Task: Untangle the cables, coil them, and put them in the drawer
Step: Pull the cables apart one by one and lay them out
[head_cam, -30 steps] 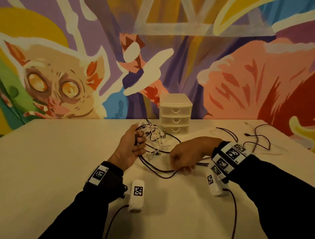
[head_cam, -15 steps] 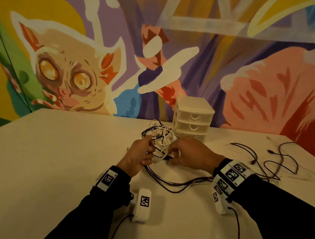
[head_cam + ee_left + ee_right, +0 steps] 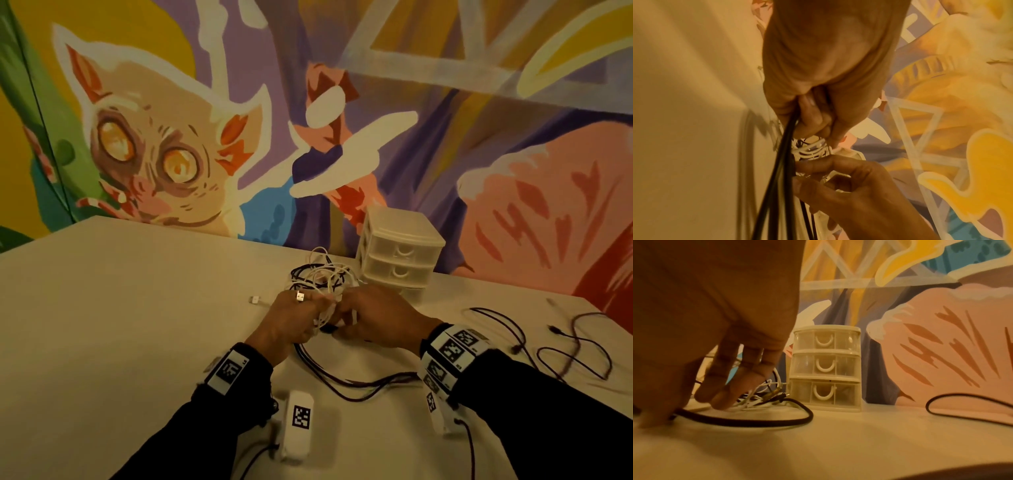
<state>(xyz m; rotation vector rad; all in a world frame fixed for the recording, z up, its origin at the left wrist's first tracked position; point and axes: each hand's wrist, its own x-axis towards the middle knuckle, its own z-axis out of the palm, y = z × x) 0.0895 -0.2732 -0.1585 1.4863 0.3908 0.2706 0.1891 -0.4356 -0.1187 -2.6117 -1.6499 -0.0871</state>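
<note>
A tangle of white and black cables [image 3: 322,277] lies in front of a small white three-drawer unit [image 3: 397,253], whose drawers are all closed. My left hand [image 3: 313,320] grips the near side of the tangle, with black cables [image 3: 781,178] running out of its curled fingers. My right hand [image 3: 342,317] meets it from the right. In the left wrist view, the right hand's thumb and forefinger [image 3: 818,165] pinch at the white strands [image 3: 812,151]. Its other fingers [image 3: 731,386] point down onto the pile. A black loop [image 3: 342,380] trails toward me under both wrists.
A separate black cable [image 3: 565,342] sprawls on the table to the right, also visible as the black cable [image 3: 962,399]. A small white connector [image 3: 254,300] lies left of my hands. A painted wall rises just behind the drawer unit [image 3: 826,369]. The pale table [image 3: 120,325] stretches left.
My right hand has left the black loop on the table and moved up and left to the tangle, where it now meets my left hand. The left hand keeps its grip.
</note>
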